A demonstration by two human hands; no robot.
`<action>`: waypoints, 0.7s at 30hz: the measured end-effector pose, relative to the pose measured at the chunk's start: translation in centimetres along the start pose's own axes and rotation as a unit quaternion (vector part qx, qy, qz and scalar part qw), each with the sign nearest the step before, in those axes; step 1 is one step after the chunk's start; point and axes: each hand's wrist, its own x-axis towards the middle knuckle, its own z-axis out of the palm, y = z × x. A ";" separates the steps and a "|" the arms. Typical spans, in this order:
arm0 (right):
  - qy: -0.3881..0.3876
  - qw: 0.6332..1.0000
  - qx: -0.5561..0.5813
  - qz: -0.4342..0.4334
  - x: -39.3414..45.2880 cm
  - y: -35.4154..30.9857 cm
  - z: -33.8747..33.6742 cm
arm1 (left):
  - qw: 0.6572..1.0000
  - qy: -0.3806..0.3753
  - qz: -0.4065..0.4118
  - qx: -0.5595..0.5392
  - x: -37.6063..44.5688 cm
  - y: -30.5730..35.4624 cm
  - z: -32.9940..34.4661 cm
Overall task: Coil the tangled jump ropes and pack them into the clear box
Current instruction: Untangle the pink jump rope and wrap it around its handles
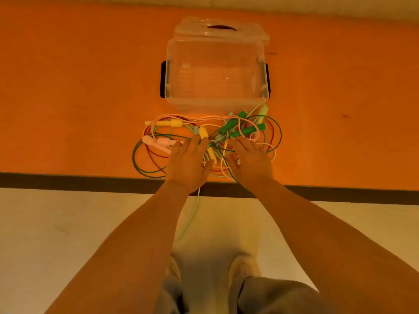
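Both hands spread flat over jump-rope tangle, nothing grasped.

Left hand [189,164] and right hand [250,160] are held palm-down with fingers straight over the near part of the tangled jump ropes [204,143]; contact with the cords cannot be told. Left fingertips are seen just beside a yellow handle [203,133]; right fingertips are near the green handles [249,130]. Tangle is located on the orange bench [79,87] at its near edge, with one pale green cord [192,214] hung over that edge. Clear box [215,71] is placed just behind the tangle, open, with its lid [221,29] propped behind it.
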 end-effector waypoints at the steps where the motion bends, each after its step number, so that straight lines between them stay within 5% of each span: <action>1: 0.001 1.000 0.002 -0.002 0.3 0.6 1.1 | 1.000 -0.002 0.003 0.004 0.7 0.1 1.0; 12: 0.022 0.999 -0.037 0.018 4.1 6.5 10.1 | 0.999 0.040 0.023 0.006 9.3 1.0 10.7; 21: 0.025 0.993 -0.116 0.017 5.5 8.3 10.7 | 0.999 0.020 0.004 -0.026 12.8 1.7 13.2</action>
